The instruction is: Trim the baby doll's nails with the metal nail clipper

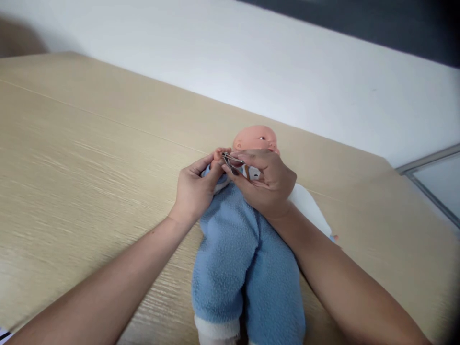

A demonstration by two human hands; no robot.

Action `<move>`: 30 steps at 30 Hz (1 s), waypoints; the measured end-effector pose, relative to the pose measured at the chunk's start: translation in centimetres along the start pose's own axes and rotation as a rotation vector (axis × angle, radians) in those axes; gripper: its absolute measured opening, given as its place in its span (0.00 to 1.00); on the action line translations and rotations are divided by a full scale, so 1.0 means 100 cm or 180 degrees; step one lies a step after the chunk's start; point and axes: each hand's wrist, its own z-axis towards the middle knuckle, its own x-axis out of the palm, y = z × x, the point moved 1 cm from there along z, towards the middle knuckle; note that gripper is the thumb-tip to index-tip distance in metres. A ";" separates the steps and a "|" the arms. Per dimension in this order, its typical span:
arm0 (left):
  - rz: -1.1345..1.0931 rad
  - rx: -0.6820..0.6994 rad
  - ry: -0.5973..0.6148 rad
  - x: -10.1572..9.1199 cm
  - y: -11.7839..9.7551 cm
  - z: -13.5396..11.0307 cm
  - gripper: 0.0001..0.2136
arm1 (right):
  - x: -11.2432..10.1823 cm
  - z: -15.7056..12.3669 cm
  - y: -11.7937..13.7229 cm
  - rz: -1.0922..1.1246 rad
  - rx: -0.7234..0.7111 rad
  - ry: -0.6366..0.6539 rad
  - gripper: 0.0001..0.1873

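Note:
A baby doll (230,235) in blue fleece clothes with white cuffs lies on its back on the wooden table, its head farthest from me. My left hand (196,184) is closed around the doll's small hand (218,154), thumb and fingers pinching it. Between the thumb and fingers of my right hand (269,182) is a metal nail clipper (232,163), its lever raised. The clipper's jaw end is right at the doll's fingers; whether it touches them I cannot tell. My right hand covers part of the doll's chest and lower face.
The light wooden table (89,167) stretches out on both sides of the doll. Behind it stands a white wall (201,52) with a dark band along the top. A metal-framed panel (434,177) is at the far right.

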 end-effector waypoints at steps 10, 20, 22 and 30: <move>0.0087 0.0034 -0.0030 0.000 0.000 0.001 0.13 | 0.000 0.000 0.000 -0.0034 0.0058 0.0097 0.18; 0.0175 0.0027 -0.0072 0.001 0.000 -0.002 0.15 | 0.007 -0.004 -0.018 0.0953 0.1445 -0.0499 0.22; 0.0165 0.0084 -0.0059 0.002 0.001 -0.002 0.15 | 0.008 -0.003 -0.027 0.1245 0.1903 -0.0582 0.25; 0.0378 0.0093 -0.0099 0.002 -0.003 -0.004 0.16 | 0.007 -0.001 -0.022 0.1032 0.1772 -0.0495 0.24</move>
